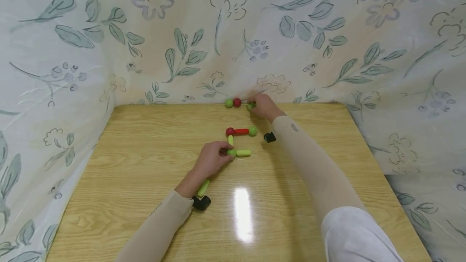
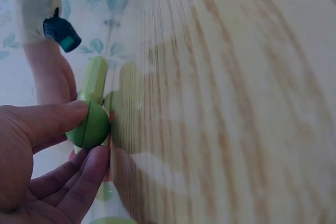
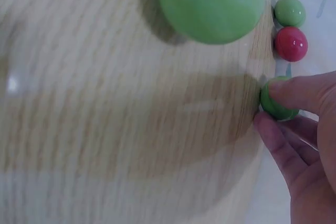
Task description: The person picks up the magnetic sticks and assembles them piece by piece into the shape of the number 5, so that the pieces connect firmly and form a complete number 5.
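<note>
The nearer left hand [image 1: 210, 159] pinches a green ball [image 1: 232, 153] where yellow-green rods [image 1: 244, 153] meet; it seems light, hard, slick, best held by its sides. Farther, a red rod [image 1: 241, 131] lies between the hands. At the back, the right hand [image 1: 267, 106] pinches another green ball [image 1: 250, 107] beside a red ball [image 1: 237, 102].

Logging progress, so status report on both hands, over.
Left hand pinches near green ball, yellow-green stick adjoining. Right hand pinches far green ball. Nothing visibly blocking either.
</note>
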The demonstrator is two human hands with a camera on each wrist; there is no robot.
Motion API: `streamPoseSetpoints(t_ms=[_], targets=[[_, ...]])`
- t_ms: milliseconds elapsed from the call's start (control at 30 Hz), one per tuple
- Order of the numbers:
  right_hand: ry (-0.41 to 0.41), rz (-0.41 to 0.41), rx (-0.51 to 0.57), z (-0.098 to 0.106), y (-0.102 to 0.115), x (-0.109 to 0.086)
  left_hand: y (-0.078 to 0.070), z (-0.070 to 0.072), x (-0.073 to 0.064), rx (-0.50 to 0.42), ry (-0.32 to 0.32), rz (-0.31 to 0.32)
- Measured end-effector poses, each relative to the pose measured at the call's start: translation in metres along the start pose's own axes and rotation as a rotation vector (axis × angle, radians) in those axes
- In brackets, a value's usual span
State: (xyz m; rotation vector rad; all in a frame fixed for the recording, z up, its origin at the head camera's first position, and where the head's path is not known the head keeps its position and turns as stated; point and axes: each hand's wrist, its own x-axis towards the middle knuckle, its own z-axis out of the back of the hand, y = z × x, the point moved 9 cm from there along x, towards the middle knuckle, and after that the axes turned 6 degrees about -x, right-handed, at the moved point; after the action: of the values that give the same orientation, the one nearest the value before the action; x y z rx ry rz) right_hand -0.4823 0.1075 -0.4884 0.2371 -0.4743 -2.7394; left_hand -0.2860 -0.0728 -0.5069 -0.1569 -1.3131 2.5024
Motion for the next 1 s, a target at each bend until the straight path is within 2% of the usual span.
streamPoseSetpoints(t_ms=[200, 600, 1000], targets=[[0.009, -0.012, 0.083, -0.002, -0.009, -0.006, -0.001, 0.001, -0.001, -0.003, -0.009, 0.003], [-0.044, -0.063, 0.191, -0.001, -0.02, -0.02, -0.001, 0.001, 0.0, -0.001, -0.008, -0.005], [-0.06, -0.056, 0.272, -0.006, -0.038, -0.029, 0.0, 0.001, 0.0, 0.006, -0.002, -0.002]])
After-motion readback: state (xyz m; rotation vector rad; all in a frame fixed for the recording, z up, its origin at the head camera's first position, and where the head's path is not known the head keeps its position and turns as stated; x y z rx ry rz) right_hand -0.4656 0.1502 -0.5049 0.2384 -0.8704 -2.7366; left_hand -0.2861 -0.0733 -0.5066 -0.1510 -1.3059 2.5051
